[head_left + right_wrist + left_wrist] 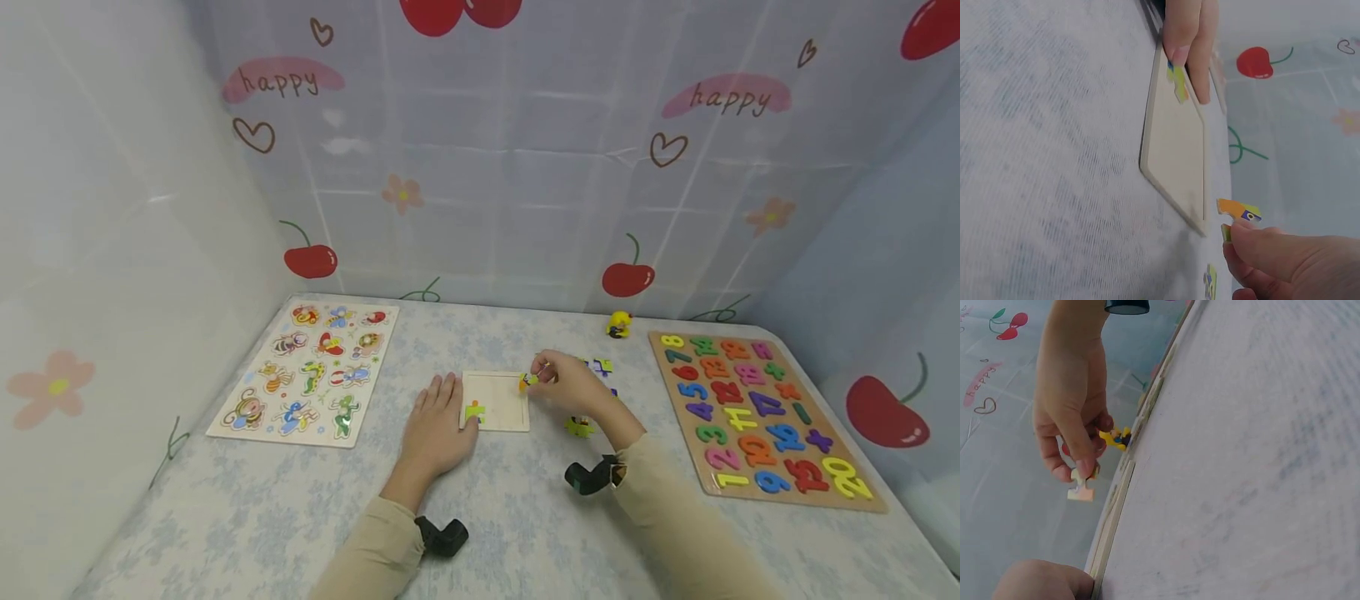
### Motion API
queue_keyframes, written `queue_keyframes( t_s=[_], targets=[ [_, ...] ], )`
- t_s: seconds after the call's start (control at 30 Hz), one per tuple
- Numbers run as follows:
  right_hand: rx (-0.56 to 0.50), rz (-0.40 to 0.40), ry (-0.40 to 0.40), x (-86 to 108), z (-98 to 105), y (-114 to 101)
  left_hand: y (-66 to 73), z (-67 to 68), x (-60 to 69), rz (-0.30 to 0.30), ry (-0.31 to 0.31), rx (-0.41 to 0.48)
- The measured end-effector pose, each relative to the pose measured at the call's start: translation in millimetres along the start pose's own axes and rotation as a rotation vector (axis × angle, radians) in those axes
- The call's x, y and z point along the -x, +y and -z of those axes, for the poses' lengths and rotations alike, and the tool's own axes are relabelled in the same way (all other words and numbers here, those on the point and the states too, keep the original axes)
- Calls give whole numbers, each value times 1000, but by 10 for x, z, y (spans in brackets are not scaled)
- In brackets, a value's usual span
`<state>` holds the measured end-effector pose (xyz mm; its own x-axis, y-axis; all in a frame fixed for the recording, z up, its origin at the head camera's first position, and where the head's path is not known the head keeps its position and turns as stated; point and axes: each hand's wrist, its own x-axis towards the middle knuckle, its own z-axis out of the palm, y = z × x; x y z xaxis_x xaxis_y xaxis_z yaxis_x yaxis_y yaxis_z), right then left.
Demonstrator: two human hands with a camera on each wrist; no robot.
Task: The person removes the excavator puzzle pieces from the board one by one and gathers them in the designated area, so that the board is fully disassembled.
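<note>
A small wooden puzzle tray (498,402) lies on the table, with one green-and-orange jigsaw piece (472,412) in its near left corner. My left hand (437,429) rests flat along the tray's left edge, fingers straight, its thumb beside or on that piece. Above the tray's far right corner my right hand (573,387) pinches another jigsaw piece (1238,209), orange and yellow-green with a printed eye, between thumb and fingers. The left wrist view shows this held piece (1082,490) from its pale side, off the table. Several loose jigsaw pieces (579,427) lie under and around the right hand, partly hidden.
On the left lies a bug-picture puzzle board (300,379). A number puzzle board (757,417) lies on the right. At the back stands a small yellow toy figure (618,325). A printed curtain (495,208) hangs behind the table.
</note>
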<state>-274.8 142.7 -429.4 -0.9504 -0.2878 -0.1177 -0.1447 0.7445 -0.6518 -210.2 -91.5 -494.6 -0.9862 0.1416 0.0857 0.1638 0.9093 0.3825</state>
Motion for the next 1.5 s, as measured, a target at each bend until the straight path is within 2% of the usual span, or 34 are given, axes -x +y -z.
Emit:
queue_keyframes(
  t_s=[0.3, 0.47, 1.13, 1.3, 1.5],
  targets=[
    [7, -72, -34, 40, 116, 180, -8, 34, 5, -2, 7, 2],
    [35, -66, -39, 21, 106, 218, -7, 26, -1, -4, 11, 5],
    [315, -65, 80, 41, 26, 218, 28, 49, 3, -7, -13, 10],
    [291, -61, 63, 78, 5, 214, 13, 64, 29, -19, -21, 11],
    [259, -21, 52, 102, 6, 141, -20, 68, 32, -38, -28, 0]
  ],
)
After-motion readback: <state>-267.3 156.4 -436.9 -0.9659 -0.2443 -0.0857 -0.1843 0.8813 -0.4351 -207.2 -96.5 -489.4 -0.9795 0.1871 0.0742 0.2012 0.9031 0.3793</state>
